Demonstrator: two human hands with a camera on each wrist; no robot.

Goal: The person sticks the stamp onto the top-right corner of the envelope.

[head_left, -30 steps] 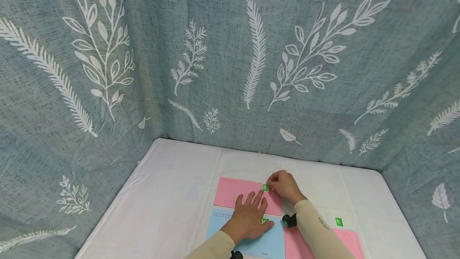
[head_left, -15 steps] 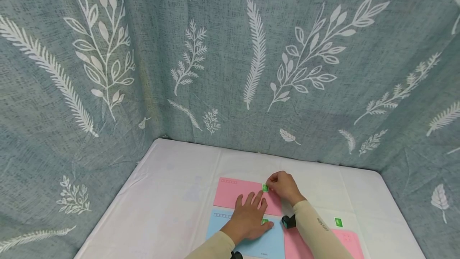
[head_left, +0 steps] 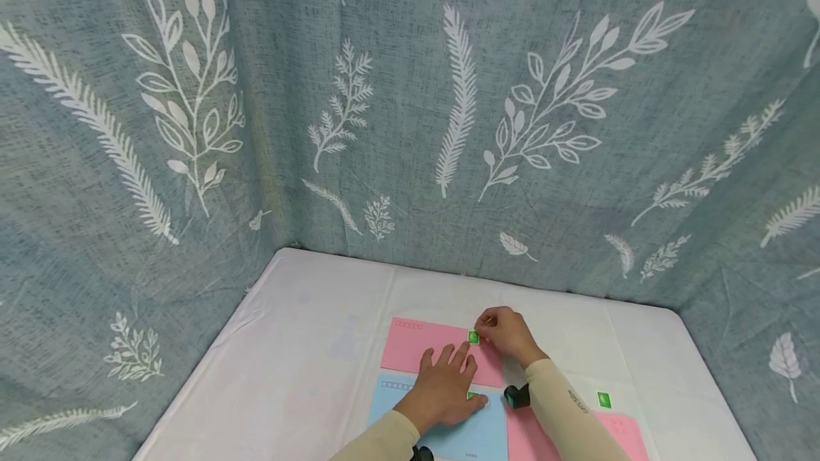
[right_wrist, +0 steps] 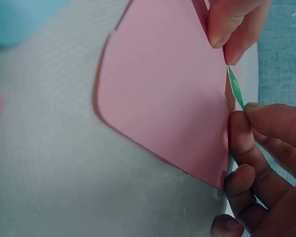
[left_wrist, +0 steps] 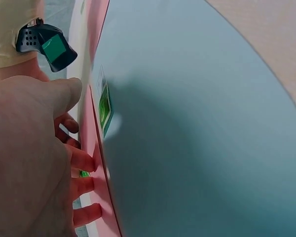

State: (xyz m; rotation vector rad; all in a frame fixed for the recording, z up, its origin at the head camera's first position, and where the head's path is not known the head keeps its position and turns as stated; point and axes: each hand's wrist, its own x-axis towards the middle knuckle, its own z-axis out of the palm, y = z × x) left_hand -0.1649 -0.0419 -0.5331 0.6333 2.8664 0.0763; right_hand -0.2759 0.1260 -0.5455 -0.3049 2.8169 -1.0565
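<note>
So the biggest thing was a blue-green curtain (head_left: 397,233) with white leaf prints, filling the upper part of the head view. Below it sat a white-covered desk (head_left: 307,347). A blue envelope (head_left: 474,436) lay at the bottom centre, with a pink envelope (head_left: 416,348) just above it and a second pink envelope (head_left: 624,432) at lower right, partly under the right sleeve (head_left: 564,411).

Next size down, hands. The left hand (head_left: 442,390) reached over the blue one onto the upper pink one, fingers spread. The right hand (head_left: 509,333) came in from the right, thumb and index finger pinching something small.

That was a green stamp (right_wrist: 235,86), held by its edge at the upper pink envelope's right part; couldn't tell if it lay totally flat. Another stamp (head_left: 472,395) peeked out by the left thumb on the blue envelope, and a loose stamp (head_left: 604,400) sat on the desk, lower right.
</note>
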